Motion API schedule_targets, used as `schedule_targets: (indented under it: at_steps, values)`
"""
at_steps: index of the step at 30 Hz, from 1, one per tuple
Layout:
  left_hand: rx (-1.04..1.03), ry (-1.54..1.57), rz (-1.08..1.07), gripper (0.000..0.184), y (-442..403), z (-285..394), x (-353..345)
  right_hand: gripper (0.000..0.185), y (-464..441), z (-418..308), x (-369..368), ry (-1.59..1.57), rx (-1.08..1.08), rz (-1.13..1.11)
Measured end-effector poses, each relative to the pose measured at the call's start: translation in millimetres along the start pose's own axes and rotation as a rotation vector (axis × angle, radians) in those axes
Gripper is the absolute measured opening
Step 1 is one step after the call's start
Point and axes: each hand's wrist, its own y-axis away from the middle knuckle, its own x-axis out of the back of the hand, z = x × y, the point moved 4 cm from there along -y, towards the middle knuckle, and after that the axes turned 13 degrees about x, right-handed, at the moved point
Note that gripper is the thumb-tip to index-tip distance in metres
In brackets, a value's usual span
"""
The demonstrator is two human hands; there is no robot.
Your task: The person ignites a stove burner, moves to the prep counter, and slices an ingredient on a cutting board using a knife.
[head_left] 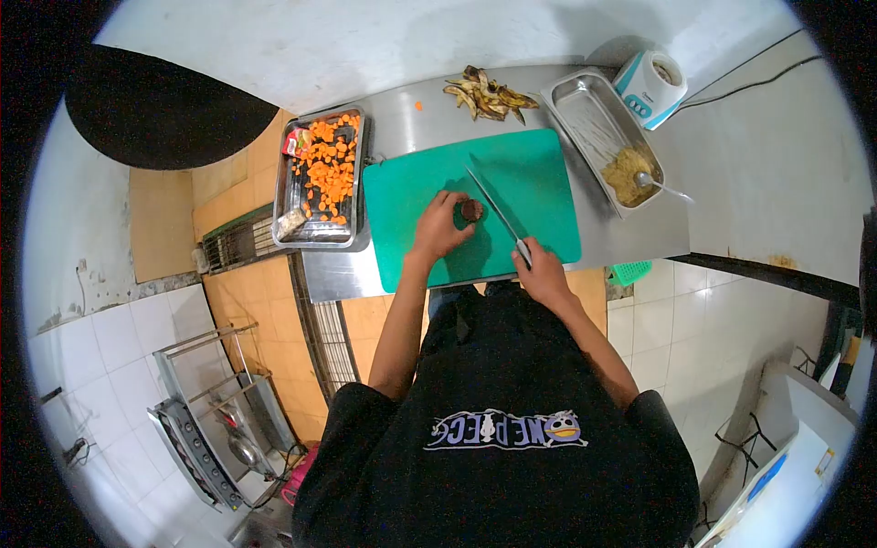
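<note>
On the green cutting board (411, 196), my left hand (442, 226) has its fingers around a small dark reddish-brown piece of food (471, 211). To the right, my right hand (542, 272) is closed on the handle of a knife (496, 208). The blade points up and to the left over the board, with its tip beyond the brown piece. Blade and brown piece are apart.
Left of the board is a metal tray (359, 173) of orange pieces. Brownish peels (489, 95) lie behind it. At right stand a metal pan (571, 123) with yellowish mash and a spoon (664, 188), and a white-and-blue appliance (650, 87).
</note>
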Motion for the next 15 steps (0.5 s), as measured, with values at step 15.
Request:
schedule_targets:
  at_steps: [15]
  values:
    - [0.303, 0.072, 0.12, 0.034, 7.8, -9.6, -7.6, 0.038, 6.6, -18.9, -4.4, 0.027, -0.031, -0.099]
